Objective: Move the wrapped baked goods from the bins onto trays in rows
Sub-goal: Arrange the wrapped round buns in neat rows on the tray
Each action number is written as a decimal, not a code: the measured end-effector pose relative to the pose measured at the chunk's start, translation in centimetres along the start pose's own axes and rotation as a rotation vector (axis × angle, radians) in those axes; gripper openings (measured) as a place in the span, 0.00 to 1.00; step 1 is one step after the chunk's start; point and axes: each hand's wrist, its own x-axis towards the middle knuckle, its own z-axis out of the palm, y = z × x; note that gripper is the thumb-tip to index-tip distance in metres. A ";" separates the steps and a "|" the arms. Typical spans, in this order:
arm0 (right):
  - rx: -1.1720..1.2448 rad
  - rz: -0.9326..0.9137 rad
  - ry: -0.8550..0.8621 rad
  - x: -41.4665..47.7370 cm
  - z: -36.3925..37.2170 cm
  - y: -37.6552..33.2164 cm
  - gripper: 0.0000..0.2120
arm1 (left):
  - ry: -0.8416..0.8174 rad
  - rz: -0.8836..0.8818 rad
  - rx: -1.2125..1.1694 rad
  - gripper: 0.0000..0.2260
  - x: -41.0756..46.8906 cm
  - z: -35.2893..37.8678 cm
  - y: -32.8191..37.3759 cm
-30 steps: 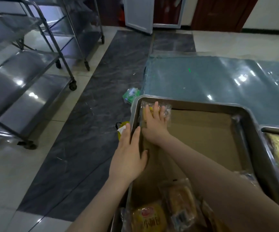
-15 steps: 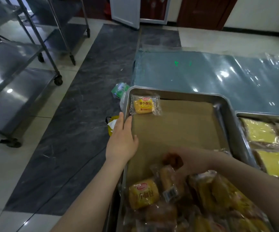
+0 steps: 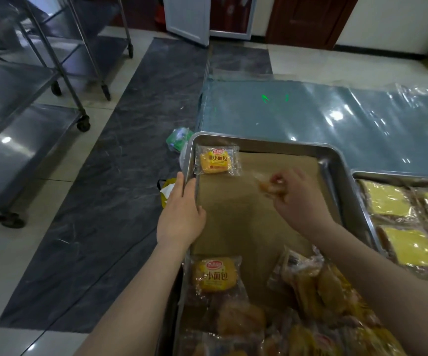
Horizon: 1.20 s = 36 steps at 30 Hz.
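A steel tray (image 3: 264, 143) lined with brown paper lies in front of me. One wrapped yellow bun (image 3: 215, 162) sits in its far left corner. My left hand (image 3: 180, 213) rests flat on the tray's left rim, fingers straight. Over the middle of the paper, my right hand (image 3: 295, 195) grips a blurred wrapped bun (image 3: 269, 185). A heap of wrapped buns (image 3: 307, 299) fills the tray's near end, with another yellow-labelled bun (image 3: 214, 274) at its left.
A second tray (image 3: 361, 174) at the right holds rows of wrapped yellow cakes (image 3: 410, 246). Plastic-covered table surface (image 3: 336, 124) stretches behind. Wheeled steel racks (image 3: 61, 73) stand on the floor at left. Green (image 3: 178, 138) and yellow (image 3: 168, 187) packets lie below the tray's left edge.
My right hand left the placed bun in the far corner, dipped to the heap at the near end, and has come back over the paper gripping another bun. My left hand stayed on the rim.
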 end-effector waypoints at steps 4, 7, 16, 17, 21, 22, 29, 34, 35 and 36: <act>-0.177 -0.193 -0.269 -2.1 2.3 0.1 0.20 | 0.014 0.015 0.005 0.30 0.0 0.2 -0.2; -0.213 -0.233 -0.334 -2.4 2.8 0.3 0.26 | 0.017 0.026 0.008 0.30 0.0 0.2 -0.3; -0.321 -0.168 -0.458 -2.6 6.0 1.4 0.29 | 0.003 0.028 0.063 0.30 -0.1 -0.1 0.1; -0.328 -0.166 -0.455 -2.6 6.0 1.4 0.29 | 0.001 0.027 0.062 0.30 -0.1 -0.2 0.2; -0.318 -0.108 -0.438 -2.1 6.2 1.6 0.29 | -0.007 0.030 0.065 0.30 -0.1 -0.3 0.2; -0.308 -0.077 -0.421 -1.4 6.4 1.9 0.28 | -0.007 0.033 0.064 0.29 -0.1 -0.3 0.2; -0.310 0.122 -0.274 6.3 7.5 3.4 0.28 | 0.001 0.045 0.071 0.29 0.1 0.0 0.0; -0.311 0.109 -0.242 8.1 8.1 3.2 0.29 | 0.015 0.061 0.092 0.29 -0.1 0.2 -0.2; -0.290 0.110 -0.244 8.0 7.9 3.0 0.29 | 0.013 0.055 0.095 0.29 -0.1 0.1 -0.1; -0.259 0.115 -0.243 7.9 7.4 2.8 0.30 | 0.009 0.047 0.092 0.29 -0.1 0.0 0.0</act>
